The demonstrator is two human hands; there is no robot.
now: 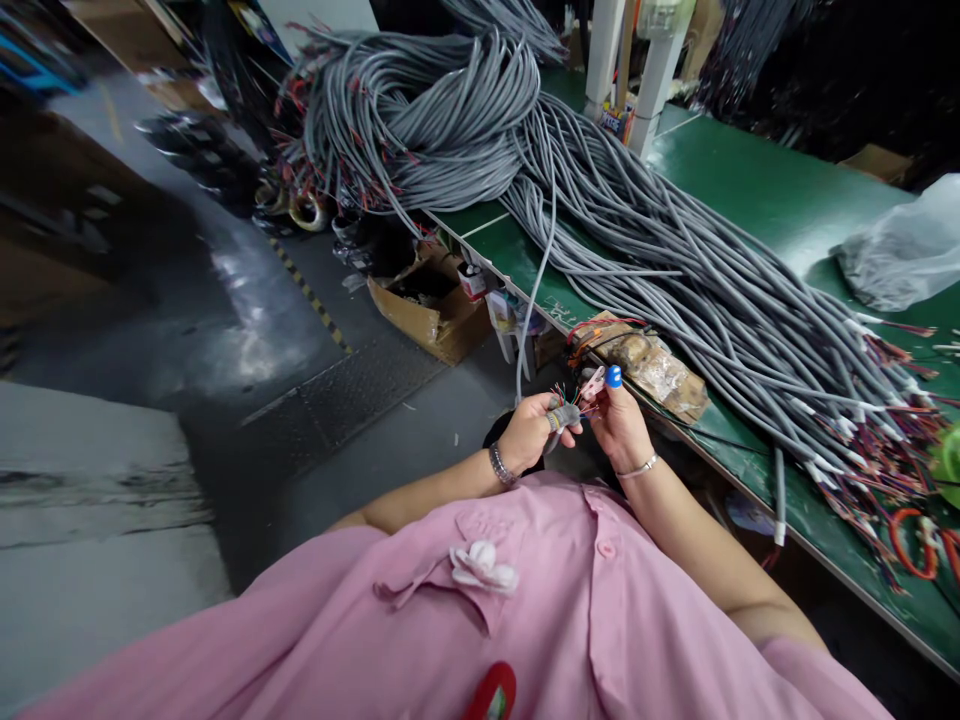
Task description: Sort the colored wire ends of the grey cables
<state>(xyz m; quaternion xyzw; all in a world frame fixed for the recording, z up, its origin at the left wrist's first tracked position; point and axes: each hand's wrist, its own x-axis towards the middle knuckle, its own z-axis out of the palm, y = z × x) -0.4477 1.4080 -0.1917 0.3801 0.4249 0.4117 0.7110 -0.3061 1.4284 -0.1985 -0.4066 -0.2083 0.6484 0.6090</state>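
Observation:
My left hand (527,432) is closed around the end of a grey cable (545,255), close to my waist. Thin coloured wires (568,397) fan out from that end, and grey wrapping shows on my fingers. Just to the right, my right hand (624,428) is closed at the wires, a blue cover (614,376) on its thumb. A small pink piece (594,383) shows at its fingertips; its exact kind is unclear. The cable runs up from my left hand to the bench.
A thick bundle of grey cables (600,200) lies across the green bench (750,160), with stripped ends at the right. A taped block (652,365) sits by the bench edge. An open cardboard box (420,315) stands on the floor. A plastic bag (904,245) rests at far right.

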